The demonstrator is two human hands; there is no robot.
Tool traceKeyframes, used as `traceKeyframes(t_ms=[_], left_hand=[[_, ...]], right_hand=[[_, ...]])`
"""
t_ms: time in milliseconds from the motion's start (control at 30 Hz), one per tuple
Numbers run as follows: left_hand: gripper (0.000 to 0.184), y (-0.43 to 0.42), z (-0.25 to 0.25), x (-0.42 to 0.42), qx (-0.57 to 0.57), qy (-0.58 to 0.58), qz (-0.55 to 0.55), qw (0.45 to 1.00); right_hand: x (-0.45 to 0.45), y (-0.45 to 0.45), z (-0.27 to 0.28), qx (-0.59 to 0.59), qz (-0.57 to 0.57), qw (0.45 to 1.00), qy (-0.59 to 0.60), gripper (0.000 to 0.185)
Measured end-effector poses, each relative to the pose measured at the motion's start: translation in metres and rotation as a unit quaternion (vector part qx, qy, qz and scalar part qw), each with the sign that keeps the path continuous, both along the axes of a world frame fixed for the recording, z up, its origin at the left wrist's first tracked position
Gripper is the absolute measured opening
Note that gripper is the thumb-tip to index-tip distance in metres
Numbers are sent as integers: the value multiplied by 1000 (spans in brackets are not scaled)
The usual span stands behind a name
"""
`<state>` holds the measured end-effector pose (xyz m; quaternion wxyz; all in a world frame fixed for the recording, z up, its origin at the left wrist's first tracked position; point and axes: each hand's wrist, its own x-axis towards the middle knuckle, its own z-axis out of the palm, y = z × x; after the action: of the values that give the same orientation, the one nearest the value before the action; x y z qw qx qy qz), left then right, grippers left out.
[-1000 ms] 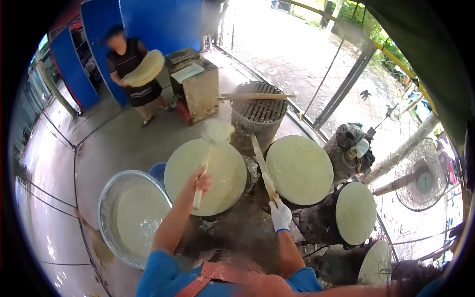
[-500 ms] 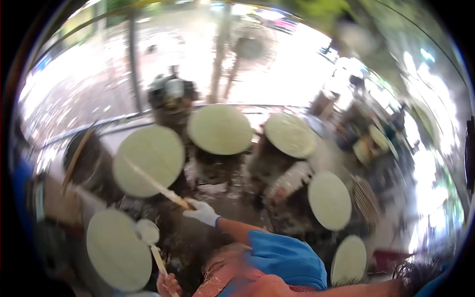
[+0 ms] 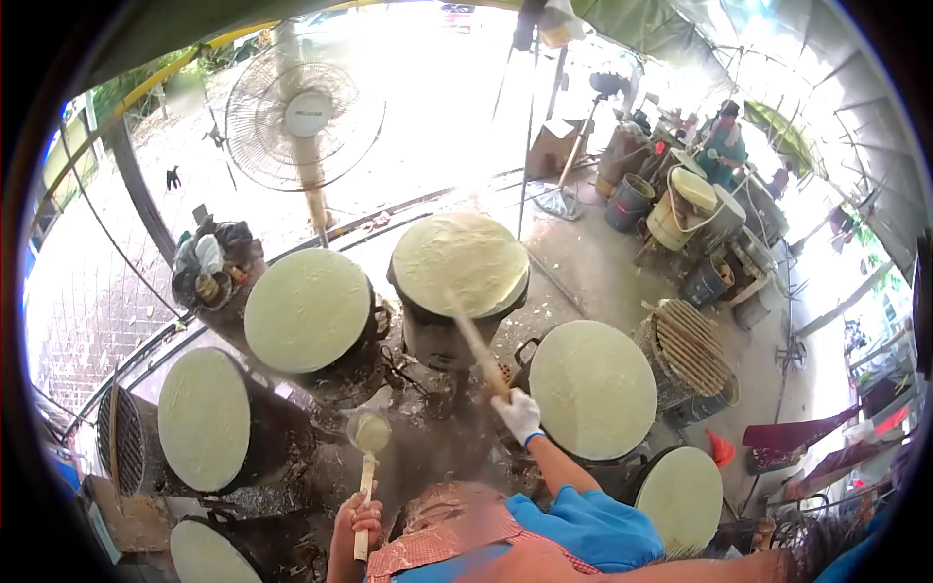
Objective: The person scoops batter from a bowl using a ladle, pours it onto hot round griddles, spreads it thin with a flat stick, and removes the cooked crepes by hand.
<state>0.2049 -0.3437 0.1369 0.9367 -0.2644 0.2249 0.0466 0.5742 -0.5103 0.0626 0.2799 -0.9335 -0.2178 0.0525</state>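
My bare left hand grips the pale handle of a ladle, whose round bowl has pale batter in it and hangs above the dark ground between the stoves. My right hand, in a white glove, is closed round a long wooden stick. The stick's blurred far end reaches over a wrinkled, pale round sheet on top of a drum stove; whether it touches cannot be made out. Near my right hand lies another round sheet, smooth and flat on its own drum.
Several more sheet-topped drums curve around me, including one at the left and one at the lower right. A large fan stands behind. Bundled sticks, buckets and another person are to the right.
My view has swung right and sharpened. The stick has gone from a left-hand sheet to the wrinkled one farther right. The ladle has moved off the near-left sheet.
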Motion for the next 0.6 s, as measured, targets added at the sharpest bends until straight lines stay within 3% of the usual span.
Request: traceKeyframes(t_ms=[100, 233, 333, 400, 433, 533, 567, 600], left_hand=[[32, 8, 21, 51, 42, 16, -14, 999], [34, 29, 18, 90, -42, -31, -34, 998], [34, 54, 10, 114, -73, -33, -82, 993], [33, 73, 1, 123, -85, -29, -108, 990], [33, 83, -8, 126, -83, -34, -124, 988], [31, 122, -32, 134, -37, -12, -186, 982], [31, 134, -45, 134, -31, -6, -202, 979], [30, 144, -51, 136, -24, 0, -219, 975]], right_hand=[[77, 5, 1, 107, -96, 990, 4, 39], [156, 44, 32, 218, -177, 952, 124, 35], [241, 81, -45, 253, -208, 943, 65, 34], [257, 107, -29, 284, -207, 936, 33, 32], [264, 123, -21, 346, -228, 901, 131, 30], [307, 152, -61, 274, -295, 906, 128, 30], [324, 157, -93, 288, -277, 914, 67, 27], [328, 159, -94, 273, -275, 917, 97, 26]])
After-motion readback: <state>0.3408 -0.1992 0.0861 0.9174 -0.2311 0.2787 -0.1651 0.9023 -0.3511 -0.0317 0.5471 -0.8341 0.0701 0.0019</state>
